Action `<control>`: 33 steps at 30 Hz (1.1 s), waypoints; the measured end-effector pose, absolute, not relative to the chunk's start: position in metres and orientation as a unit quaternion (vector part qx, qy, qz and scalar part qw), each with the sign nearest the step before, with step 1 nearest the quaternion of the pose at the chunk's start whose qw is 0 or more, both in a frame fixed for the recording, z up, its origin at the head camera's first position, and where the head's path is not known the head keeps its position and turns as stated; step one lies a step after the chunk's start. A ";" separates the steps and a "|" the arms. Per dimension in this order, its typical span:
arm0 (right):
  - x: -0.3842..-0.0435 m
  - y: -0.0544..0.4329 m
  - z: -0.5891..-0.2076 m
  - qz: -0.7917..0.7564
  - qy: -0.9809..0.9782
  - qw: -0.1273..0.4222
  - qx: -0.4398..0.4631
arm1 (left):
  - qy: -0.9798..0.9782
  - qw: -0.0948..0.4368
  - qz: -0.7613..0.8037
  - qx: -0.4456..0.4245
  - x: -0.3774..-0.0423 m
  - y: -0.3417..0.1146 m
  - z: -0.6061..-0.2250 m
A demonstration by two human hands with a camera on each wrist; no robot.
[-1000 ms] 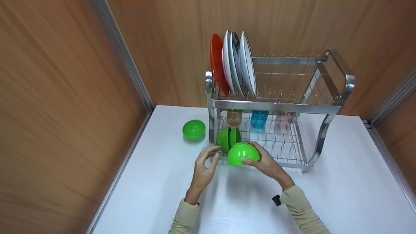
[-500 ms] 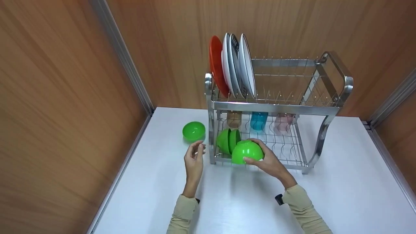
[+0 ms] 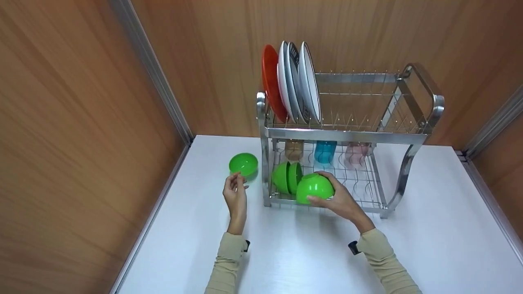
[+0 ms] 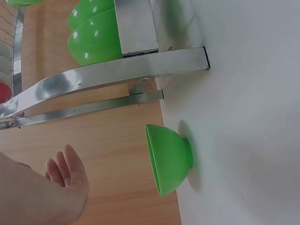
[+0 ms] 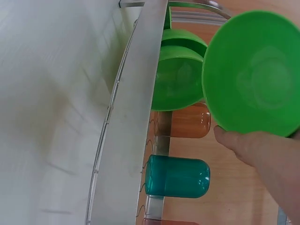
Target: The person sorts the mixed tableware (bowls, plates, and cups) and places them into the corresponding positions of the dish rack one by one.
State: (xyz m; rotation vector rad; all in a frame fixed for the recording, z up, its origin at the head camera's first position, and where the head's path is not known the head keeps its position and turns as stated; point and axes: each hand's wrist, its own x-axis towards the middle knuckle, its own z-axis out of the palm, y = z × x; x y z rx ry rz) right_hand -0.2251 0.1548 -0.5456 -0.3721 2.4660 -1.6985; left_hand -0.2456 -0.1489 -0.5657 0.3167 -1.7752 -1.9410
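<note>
My right hand (image 3: pixel 343 202) grips an upturned green bowl (image 3: pixel 314 188) at the front of the dish rack (image 3: pixel 347 134), thumb on its near side. In the right wrist view the hollow inside of this held bowl (image 5: pixel 262 75) faces the camera. Two more green bowls (image 3: pixel 280 178) stand on edge, side by side, in the rack's lower tier at the left. Left of the rack, another green bowl (image 3: pixel 244 163) sits upright on the white table. My left hand (image 3: pixel 236 200) holds nothing; its loosely bent fingers overlap that bowl's near rim in the head view, while the left wrist view shows a gap between them.
Amber (image 3: pixel 294 150), blue (image 3: pixel 325 152) and pink (image 3: pixel 356 154) glasses stand upside down at the back of the lower tier. A red plate (image 3: pixel 270 75) and several white plates (image 3: pixel 309 81) lean upright in the upper tier. Wood panels (image 3: pixel 204 73) enclose the table.
My left hand has moved left, away from the rack, to the bowl on the table. My right hand has carried its bowl slightly right and toward the rack.
</note>
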 end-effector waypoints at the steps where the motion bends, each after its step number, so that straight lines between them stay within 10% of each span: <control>1: -0.226 0.155 -0.546 -0.560 0.818 0.062 -0.120 | -0.643 0.247 -0.715 0.120 -0.248 -0.150 -0.567; 33: -0.250 0.154 -0.559 -0.457 0.871 -0.024 -0.176 | -0.614 0.225 -0.683 0.325 -0.309 -0.179 -0.607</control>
